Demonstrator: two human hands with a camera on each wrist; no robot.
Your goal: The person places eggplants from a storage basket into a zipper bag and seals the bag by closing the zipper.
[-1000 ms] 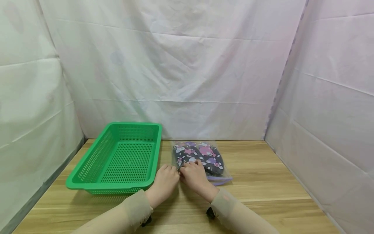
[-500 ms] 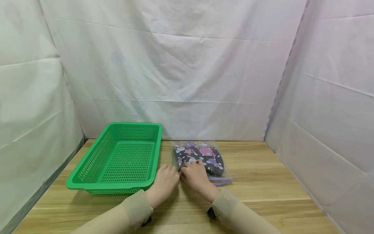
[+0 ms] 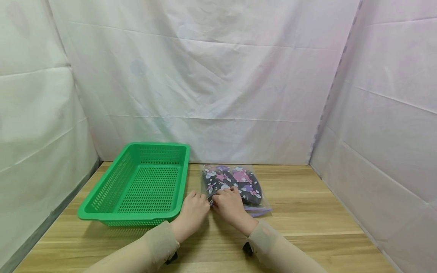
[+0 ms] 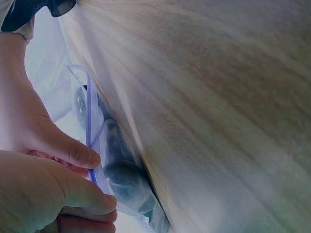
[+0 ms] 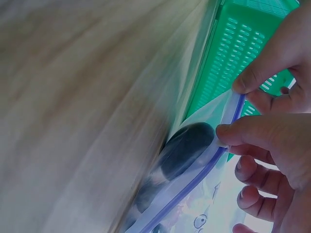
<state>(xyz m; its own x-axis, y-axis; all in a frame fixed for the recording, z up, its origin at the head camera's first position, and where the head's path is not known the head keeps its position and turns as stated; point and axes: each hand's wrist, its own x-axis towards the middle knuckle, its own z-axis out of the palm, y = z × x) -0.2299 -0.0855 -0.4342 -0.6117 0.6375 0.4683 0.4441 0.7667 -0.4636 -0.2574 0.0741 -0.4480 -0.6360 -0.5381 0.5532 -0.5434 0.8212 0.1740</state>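
A clear zip bag (image 3: pixel 263 203) lies flat on the table, holding a dark folded item (image 3: pixel 246 182) printed with pink, purple and white cartoon figures and stars. Along its near edge runs a purple zip strip (image 5: pixel 180 196). My left hand (image 3: pixel 192 212) pinches the left end of that strip between thumb and fingers. Right beside it, my right hand (image 3: pixel 229 206) pinches the strip too, thumb on the underside, as the right wrist view shows. Toward the right end, the strip's two purple lines (image 4: pixel 88 107) stand apart. My hands hide the bag's near left corner in the head view.
A green perforated plastic basket (image 3: pixel 150 189) stands on the left, its near right corner close to my left hand. White cloth (image 3: pixel 211 83) hangs behind and at both sides of the wooden table (image 3: pixel 307 212).
My right hand has shifted slightly right along the zip strip, away from the left hand. The left hand, the bag and the basket stay in place.
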